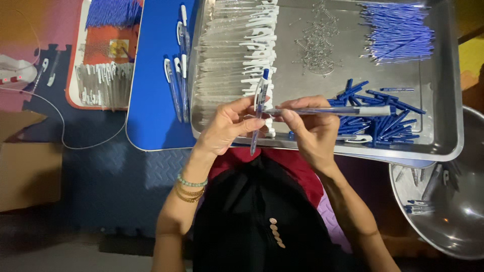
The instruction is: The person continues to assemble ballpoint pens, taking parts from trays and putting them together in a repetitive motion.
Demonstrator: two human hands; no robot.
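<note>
Pen barrel [260,108] stands near upright in the left hand [227,128] pinch, while the right hand [312,128] pinches a refill [333,111] lying crosswise, tip touching it.

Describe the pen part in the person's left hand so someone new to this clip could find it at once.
Start at the big steel tray, then drop to its near edge, where two hands meet. The left hand pinches a clear pen barrel with a white clip and blue tip, standing nearly upright. Unlike the barrels stacked flat behind it, it is lifted and vertical, while the right hand holds its pen piece level.
</note>
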